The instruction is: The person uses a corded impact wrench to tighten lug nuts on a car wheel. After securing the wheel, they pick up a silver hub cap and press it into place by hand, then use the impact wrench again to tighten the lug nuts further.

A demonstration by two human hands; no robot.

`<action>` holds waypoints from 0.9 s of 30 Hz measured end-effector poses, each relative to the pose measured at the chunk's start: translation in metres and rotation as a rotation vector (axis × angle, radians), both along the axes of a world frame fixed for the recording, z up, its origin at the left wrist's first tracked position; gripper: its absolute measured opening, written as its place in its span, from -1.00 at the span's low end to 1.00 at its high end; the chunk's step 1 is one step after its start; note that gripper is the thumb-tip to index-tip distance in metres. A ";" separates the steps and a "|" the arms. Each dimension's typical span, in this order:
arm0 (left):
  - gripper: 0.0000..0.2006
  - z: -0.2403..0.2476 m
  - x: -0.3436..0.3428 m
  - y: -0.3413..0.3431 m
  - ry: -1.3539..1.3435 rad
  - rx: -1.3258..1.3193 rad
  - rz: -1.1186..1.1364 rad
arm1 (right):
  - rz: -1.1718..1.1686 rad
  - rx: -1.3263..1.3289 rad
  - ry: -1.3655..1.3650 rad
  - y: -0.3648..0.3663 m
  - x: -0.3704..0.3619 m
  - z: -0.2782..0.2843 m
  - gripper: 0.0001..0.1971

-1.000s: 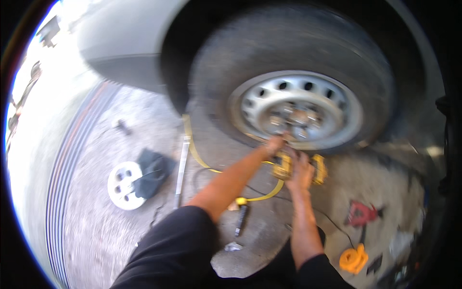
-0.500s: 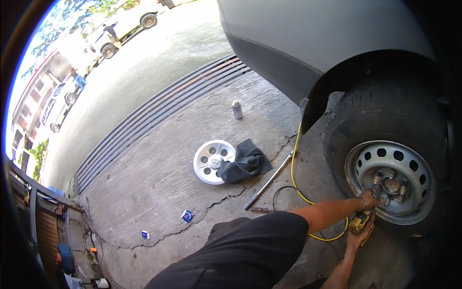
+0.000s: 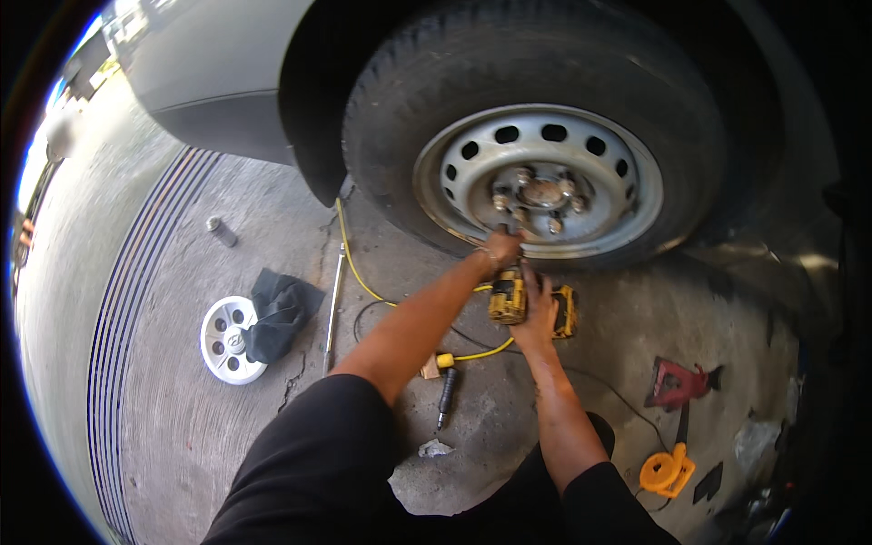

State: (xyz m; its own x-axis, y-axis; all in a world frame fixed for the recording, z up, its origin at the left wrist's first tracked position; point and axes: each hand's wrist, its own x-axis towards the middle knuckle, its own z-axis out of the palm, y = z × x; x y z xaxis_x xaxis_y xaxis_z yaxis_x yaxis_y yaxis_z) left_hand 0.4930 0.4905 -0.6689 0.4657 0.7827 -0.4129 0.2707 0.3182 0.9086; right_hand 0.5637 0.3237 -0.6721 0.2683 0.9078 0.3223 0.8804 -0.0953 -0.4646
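Observation:
With my right hand (image 3: 541,313) I grip the handle of a yellow and black cordless impact wrench (image 3: 508,297). My left hand (image 3: 502,248) is closed at the tool's front end, close to the lower edge of the wheel; what its fingers wrap, likely the nose or socket, is mostly hidden. Ahead is a silver steel wheel rim (image 3: 627,213) with several lug nuts (image 3: 555,223) around a rusty hub (image 3: 542,193). A black tire (image 3: 409,154) surrounds the rim, below the grey vehicle body (image 3: 218,73).
A white hubcap (image 3: 222,350) lies left, partly under a dark cloth (image 3: 277,318). Nearby are a long metal bar (image 3: 334,304), a spray can (image 3: 221,232), a yellow hose (image 3: 352,263) and a black-handled tool (image 3: 446,400). Rightward are a red jack-like object (image 3: 677,383) and an orange tool (image 3: 668,470).
My view has swung right and nearer the wheel, so the rim now sits at upper middle. Both hands stay on the impact wrench, which points up toward the wheel's lower edge.

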 end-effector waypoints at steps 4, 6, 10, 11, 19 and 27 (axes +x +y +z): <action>-0.44 0.024 -0.031 -0.012 -0.062 0.040 0.013 | 0.058 0.036 0.079 -0.005 -0.013 0.009 -0.01; -0.53 0.034 -0.036 -0.012 -0.168 -0.040 0.024 | 0.104 0.152 0.208 -0.003 -0.022 0.020 -0.01; -0.63 0.058 -0.044 -0.006 -0.357 -0.208 0.045 | 0.025 0.093 0.351 0.008 -0.033 0.035 -0.04; -0.62 0.063 -0.045 -0.005 -0.336 -0.178 0.022 | 0.028 0.140 0.345 0.012 -0.035 0.034 -0.05; -0.59 0.074 -0.023 -0.002 0.193 0.250 0.075 | 0.070 0.029 1.196 0.031 -0.059 -0.050 -0.04; -0.62 0.081 -0.044 0.009 -0.150 -0.159 0.002 | 0.112 0.280 0.528 0.042 -0.036 -0.004 -0.05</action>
State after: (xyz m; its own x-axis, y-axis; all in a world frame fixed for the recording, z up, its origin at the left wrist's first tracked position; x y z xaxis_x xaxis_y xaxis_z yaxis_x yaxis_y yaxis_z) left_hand 0.4488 0.4999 -0.5877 0.5297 0.7143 -0.4574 0.1351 0.4613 0.8769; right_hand 0.5274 0.3656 -0.6760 0.3652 0.8394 0.4026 0.5219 0.1735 -0.8352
